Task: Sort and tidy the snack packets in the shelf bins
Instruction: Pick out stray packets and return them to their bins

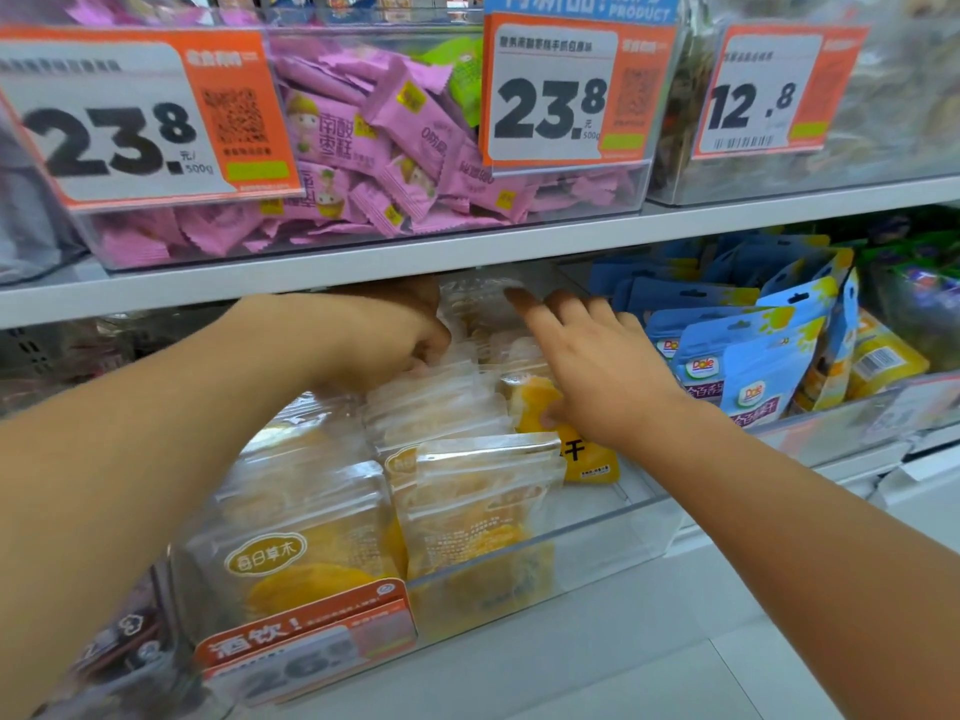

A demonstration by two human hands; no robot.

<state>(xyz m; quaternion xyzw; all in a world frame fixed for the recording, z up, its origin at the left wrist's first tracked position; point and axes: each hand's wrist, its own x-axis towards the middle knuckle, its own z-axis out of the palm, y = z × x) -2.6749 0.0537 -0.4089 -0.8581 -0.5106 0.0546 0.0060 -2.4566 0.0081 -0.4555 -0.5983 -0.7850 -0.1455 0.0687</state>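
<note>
Two hands in the bin: left hand (395, 335) grips clear packets (441, 402); right hand (597, 366) spread over them.

I see the mango packets (457, 511) standing in rows in the near bin (597, 543) at 6 o'clock. The Dole pouches (748, 366) sit in the bin toward 3 o'clock, and the wrapped candies (384, 148) fill the upper-shelf bin at 12 o'clock.

The bin (597, 532) is clear, shiny plastic. The mango packets (291, 532) in it are see-through plastic bags, smooth and glossy. The pink packets (363, 142) up top look like matt crinkly plastic. The blue packets (748, 366) look smooth. The shelf (363, 262) is smooth and white.
</note>
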